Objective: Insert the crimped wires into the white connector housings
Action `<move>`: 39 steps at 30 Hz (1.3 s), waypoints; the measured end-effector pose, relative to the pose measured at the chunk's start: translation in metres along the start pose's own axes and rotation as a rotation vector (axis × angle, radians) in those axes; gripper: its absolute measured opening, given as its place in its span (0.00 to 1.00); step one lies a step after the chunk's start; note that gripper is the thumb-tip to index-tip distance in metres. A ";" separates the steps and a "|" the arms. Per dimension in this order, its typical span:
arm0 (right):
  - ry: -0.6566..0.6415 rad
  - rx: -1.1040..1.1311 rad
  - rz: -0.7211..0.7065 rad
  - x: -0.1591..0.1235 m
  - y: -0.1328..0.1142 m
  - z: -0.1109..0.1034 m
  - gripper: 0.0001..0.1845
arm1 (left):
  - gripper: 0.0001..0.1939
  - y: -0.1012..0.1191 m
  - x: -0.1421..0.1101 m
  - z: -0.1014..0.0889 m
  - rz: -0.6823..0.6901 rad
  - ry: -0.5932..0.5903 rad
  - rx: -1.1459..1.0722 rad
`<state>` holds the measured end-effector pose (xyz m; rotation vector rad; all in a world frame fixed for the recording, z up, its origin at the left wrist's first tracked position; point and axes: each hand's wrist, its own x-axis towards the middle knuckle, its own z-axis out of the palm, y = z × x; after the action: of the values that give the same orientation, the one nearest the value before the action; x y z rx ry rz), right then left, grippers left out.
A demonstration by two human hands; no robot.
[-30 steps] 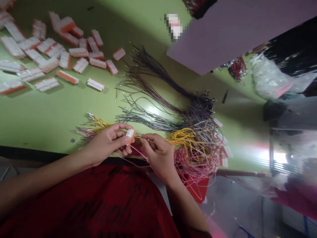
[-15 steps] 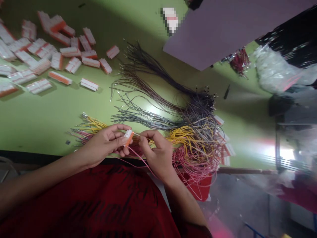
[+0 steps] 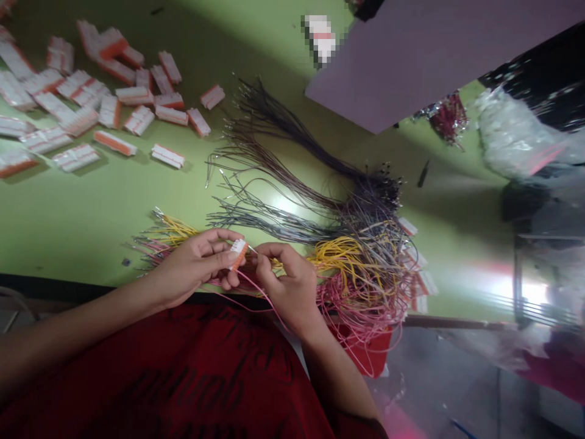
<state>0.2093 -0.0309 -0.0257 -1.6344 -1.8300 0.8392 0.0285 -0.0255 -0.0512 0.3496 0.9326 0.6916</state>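
My left hand [image 3: 208, 259] pinches a white and orange connector housing [image 3: 238, 255] between thumb and fingers, near the table's front edge. From the housing's lower end a pink wire [image 3: 260, 285] runs right, passing below my right hand [image 3: 290, 277]. That hand is closed in a pinch on a wire with a thin silver terminal [image 3: 252, 249], which points at the orange side of the housing. Whether the tip has entered a slot I cannot tell. Fingers cover most of this wire. Bundles of yellow wires [image 3: 336, 251] and pink wires [image 3: 351, 299] lie beneath and beside both hands.
Many similar connectors [image 3: 139, 120] are scattered over the green table [image 3: 91, 207] at the left. Black wires [image 3: 292, 122], brown wires [image 3: 278, 161] and grey wires [image 3: 274, 225] fan out beyond my hands. Clear plastic bags [image 3: 512, 134] lie at the right.
The whole view has shifted slightly, so the table's contents appear a little further right. Both hands keep their grips, with the terminal still close to the housing.
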 end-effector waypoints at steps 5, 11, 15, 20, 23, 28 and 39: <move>-0.037 0.007 0.027 0.003 0.000 0.000 0.08 | 0.19 -0.001 0.000 -0.002 -0.015 -0.004 0.018; -0.080 0.096 0.117 0.005 0.001 0.007 0.08 | 0.16 -0.003 0.002 0.000 0.009 -0.023 0.054; -0.081 0.226 0.263 0.003 -0.001 0.009 0.06 | 0.15 -0.003 -0.001 0.001 0.039 -0.032 0.066; -0.091 0.362 0.387 0.001 -0.005 0.011 0.05 | 0.16 -0.003 -0.006 0.003 0.048 -0.009 0.060; -0.059 0.345 0.364 0.002 -0.006 0.012 0.05 | 0.17 -0.003 -0.007 0.004 0.050 -0.012 0.065; -0.099 0.361 0.349 0.004 -0.003 0.010 0.06 | 0.18 0.000 -0.007 0.004 0.056 0.006 0.080; -0.148 0.266 0.265 0.021 0.003 0.011 0.07 | 0.19 0.008 0.003 0.001 0.057 0.021 0.071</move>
<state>0.2000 -0.0112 -0.0353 -1.6980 -1.5336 1.2912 0.0270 -0.0175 -0.0482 0.4334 0.9715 0.7166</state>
